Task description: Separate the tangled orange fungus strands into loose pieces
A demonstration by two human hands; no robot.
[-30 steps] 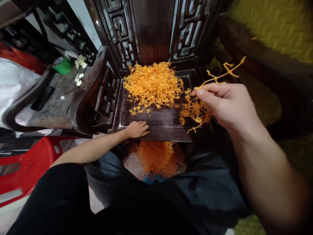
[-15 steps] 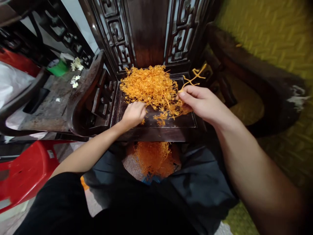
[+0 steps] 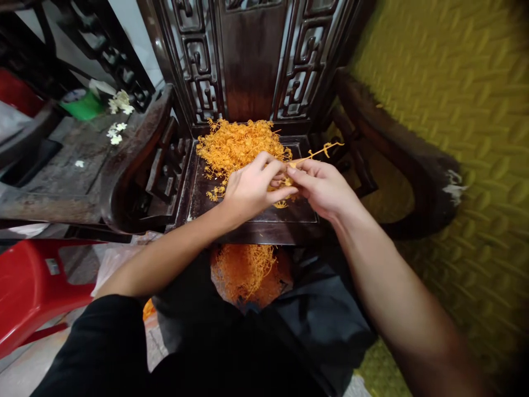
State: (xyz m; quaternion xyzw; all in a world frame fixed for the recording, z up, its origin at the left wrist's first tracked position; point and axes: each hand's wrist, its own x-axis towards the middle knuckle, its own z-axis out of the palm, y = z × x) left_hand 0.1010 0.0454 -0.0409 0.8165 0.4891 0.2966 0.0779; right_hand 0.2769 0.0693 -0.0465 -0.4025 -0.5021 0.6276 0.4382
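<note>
A heap of thin orange strands (image 3: 233, 146) lies on the seat of a dark carved wooden chair (image 3: 248, 212). My left hand (image 3: 250, 190) and my right hand (image 3: 320, 187) meet over the seat's front half, fingertips touching. Both pinch the same small clump of orange strands (image 3: 285, 179). One forked orange stem (image 3: 318, 153) sticks out to the right above my right hand. Below the seat's front edge, between my knees, sits a second mass of orange strands (image 3: 243, 273) in a dark bag.
A second dark wooden chair (image 3: 61, 176) stands at the left, with small white flowers (image 3: 118, 118) and a green cup (image 3: 80, 105) on it. A red plastic stool (image 3: 28, 286) is at lower left. Yellow patterned flooring (image 3: 454, 110) fills the right.
My left hand lifted from the seat's front edge and joined my right hand. My right hand came in from the right with its strands and lowered toward the seat.
</note>
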